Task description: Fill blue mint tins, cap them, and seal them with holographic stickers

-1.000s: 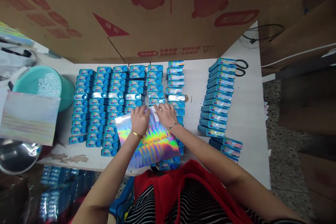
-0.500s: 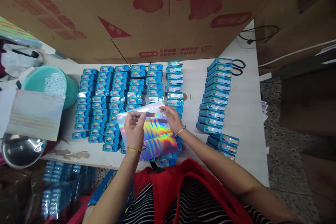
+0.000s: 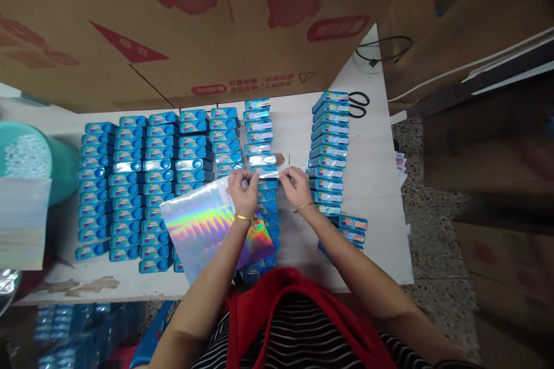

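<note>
My left hand is closed in a pinch on the left end of a narrow shiny sticker strip. The strip's right end is between the thumb and fingers of my right hand. Stretched level between both hands, it lies over a blue box in the column of small blue boxes; whether it touches the box I cannot tell. A rainbow-reflecting holographic sheet rests on the boxes beneath my left hand and forearm, partly hidden by them.
Several more columns of blue boxes fill the left of the white table. Another column stands right, beside black-handled scissors. A big cardboard box walls off the back. Far left is a turquoise bucket of white pieces.
Both hands have left the holographic sheet's upper part with the strip and now hold it stretched over the box column. The sheet has dropped onto the boxes. The view has shifted right.
</note>
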`<state>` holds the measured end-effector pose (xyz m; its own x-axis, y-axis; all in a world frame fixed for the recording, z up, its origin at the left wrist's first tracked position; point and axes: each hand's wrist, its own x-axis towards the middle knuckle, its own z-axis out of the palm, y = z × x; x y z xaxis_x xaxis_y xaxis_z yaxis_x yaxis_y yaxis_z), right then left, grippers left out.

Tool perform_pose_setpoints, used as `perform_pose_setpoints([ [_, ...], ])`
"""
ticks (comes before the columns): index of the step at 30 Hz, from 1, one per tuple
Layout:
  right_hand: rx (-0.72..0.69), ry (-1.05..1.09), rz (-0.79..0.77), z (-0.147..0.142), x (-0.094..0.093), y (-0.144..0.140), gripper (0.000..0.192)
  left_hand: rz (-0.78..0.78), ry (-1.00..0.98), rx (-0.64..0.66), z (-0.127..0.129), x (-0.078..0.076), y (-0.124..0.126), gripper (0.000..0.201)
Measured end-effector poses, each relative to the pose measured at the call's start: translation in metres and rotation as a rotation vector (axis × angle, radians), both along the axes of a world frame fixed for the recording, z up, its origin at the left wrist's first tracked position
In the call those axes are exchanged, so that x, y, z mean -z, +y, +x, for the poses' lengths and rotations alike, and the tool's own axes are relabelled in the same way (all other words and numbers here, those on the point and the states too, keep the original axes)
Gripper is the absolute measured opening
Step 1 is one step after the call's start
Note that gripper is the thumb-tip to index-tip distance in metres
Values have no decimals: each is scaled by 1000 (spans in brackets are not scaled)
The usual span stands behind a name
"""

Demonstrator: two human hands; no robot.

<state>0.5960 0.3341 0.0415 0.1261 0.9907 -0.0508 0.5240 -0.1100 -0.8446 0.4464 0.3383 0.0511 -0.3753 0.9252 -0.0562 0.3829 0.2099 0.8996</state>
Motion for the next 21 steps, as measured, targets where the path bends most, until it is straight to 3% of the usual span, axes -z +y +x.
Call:
perform_pose_setpoints([
  [5, -54, -241, 25, 11, 16, 8, 23, -96, 333, 59, 14, 2, 9, 13],
  [13, -127, -351, -6, 15, 32, 15, 18, -174, 513, 120, 19, 7, 14, 11],
  [16, -58, -299, -43, 15, 39, 12, 12, -230, 534, 73, 16, 4, 19, 31],
  [18, 3, -235, -32, 14, 41, 5, 21, -256, 549, 50, 14, 2, 22, 48],
  [21, -21, -161, 0, 6, 39, -8, 30, -266, 584, 83, 11, 1, 25, 57],
])
